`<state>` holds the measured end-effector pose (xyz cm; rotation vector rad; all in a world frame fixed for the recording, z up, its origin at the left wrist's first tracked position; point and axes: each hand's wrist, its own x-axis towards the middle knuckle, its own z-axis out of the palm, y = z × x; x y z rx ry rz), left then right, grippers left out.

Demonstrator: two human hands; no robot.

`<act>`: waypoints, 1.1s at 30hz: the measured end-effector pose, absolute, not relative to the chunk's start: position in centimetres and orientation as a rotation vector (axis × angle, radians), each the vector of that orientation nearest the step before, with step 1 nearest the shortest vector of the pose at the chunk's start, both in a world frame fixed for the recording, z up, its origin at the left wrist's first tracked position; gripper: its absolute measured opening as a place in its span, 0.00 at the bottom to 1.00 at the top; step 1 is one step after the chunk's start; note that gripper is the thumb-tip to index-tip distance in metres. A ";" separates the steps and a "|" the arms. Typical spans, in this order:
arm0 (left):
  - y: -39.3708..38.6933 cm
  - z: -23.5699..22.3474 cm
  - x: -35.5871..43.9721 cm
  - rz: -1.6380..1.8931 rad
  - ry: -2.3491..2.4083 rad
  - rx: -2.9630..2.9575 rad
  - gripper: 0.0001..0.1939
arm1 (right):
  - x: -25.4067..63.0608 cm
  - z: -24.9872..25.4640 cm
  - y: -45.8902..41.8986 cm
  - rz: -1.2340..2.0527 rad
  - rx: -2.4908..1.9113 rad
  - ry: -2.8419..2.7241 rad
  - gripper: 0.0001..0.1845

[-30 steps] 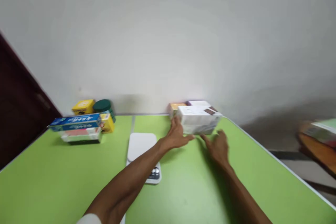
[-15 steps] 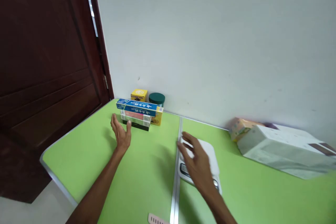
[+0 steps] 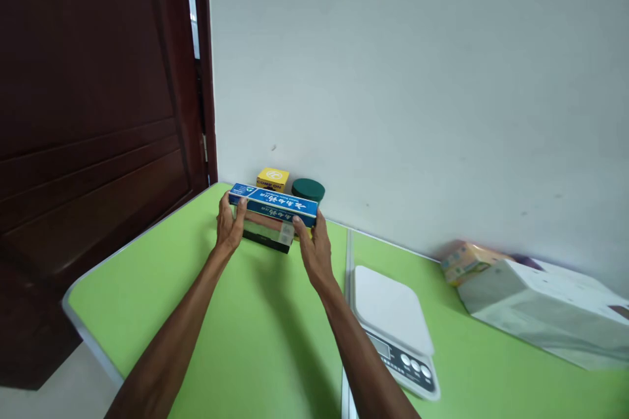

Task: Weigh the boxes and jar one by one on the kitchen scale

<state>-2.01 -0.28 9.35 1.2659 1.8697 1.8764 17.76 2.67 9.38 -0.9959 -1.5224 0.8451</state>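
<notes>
Left hand and right hand at centre-left, thumbs forward, fingers behind, pinching opposite ends of glossy, elongated rectangular blue box.

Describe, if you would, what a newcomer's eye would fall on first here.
Probably the blue box left of centre, held between the left hand and the right hand. Then perhaps the bright green table below, the dark door at left and the white scale toward the right.

Pale plain wall — dark reddish-brown panelled door at left — green tabletop, pale edging.
</notes>
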 end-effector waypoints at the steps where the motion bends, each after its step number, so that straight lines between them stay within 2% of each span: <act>1: -1.0 9.8 -1.4 1.880 1.853 1.315 0.39 | 18.7 9.8 2.1 0.848 -0.993 -1.509 0.47; 7: -4.8 10.2 5.9 1.732 1.624 1.618 0.37 | 28.1 11.3 -2.8 0.721 -1.182 -1.352 0.45; 12: -6.2 6.1 14.5 1.500 1.460 1.611 0.40 | 37.0 8.7 -7.0 0.661 -1.407 -1.200 0.49; 16: -7.0 3.1 18.3 1.319 1.452 1.628 0.40 | 41.2 5.5 -8.5 0.680 -1.545 -1.087 0.53; 22: -6.7 1.4 17.6 1.259 1.508 1.751 0.36 | 43.0 2.6 -8.6 0.811 -1.470 -1.052 0.48; 27: -5.1 0.1 15.6 1.309 1.525 1.564 0.38 | 46.1 0.3 -7.5 0.751 -1.484 -0.774 0.45; 33: -4.8 -0.3 15.0 1.266 1.512 1.597 0.41 | 47.2 -0.3 -7.5 0.603 -1.503 -0.888 0.39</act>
